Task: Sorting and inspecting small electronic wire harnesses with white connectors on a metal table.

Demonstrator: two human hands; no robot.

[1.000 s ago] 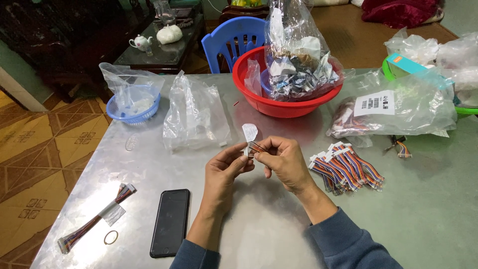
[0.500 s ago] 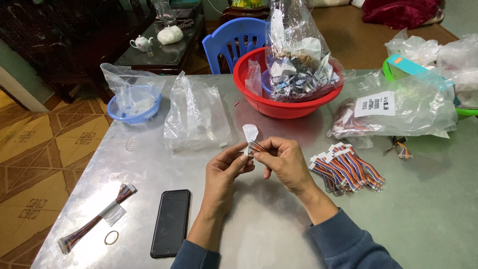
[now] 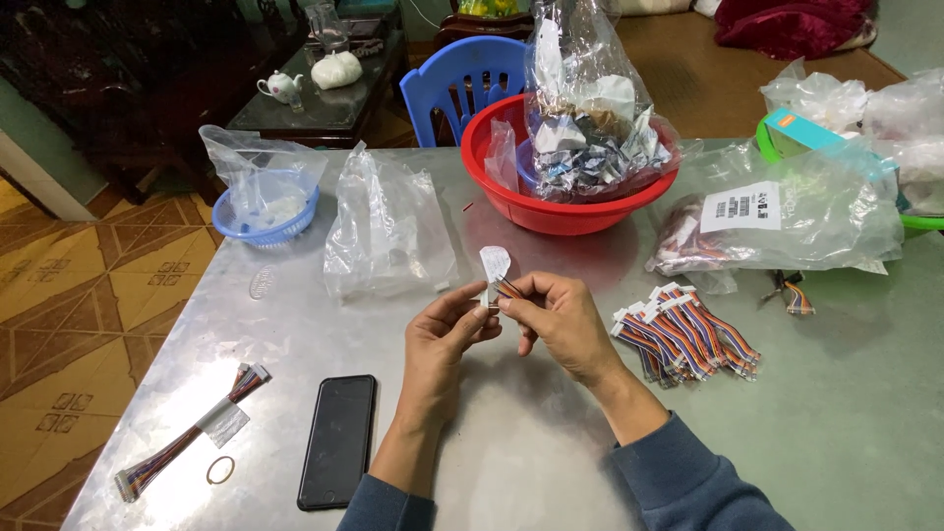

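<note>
I see my left hand (image 3: 444, 339) and right hand (image 3: 559, 320) pinching a small multicoloured ribbon-wire bundle with white paper tab (image 3: 497, 277), just below the red plastic basin (image 3: 492, 172).

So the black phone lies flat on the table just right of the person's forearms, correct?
Not quite. The head view shows the black phone flat on the table, but left of the forearms, beside the left hand's arm.

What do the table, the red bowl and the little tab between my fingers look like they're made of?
Table: probably sheet metal, dull grey with soft reflections. Red bowl: likely moulded plastic, glossy and evenly coloured. White tab above the left hand and right hand: seems paper or tape, thin and matte.
</note>
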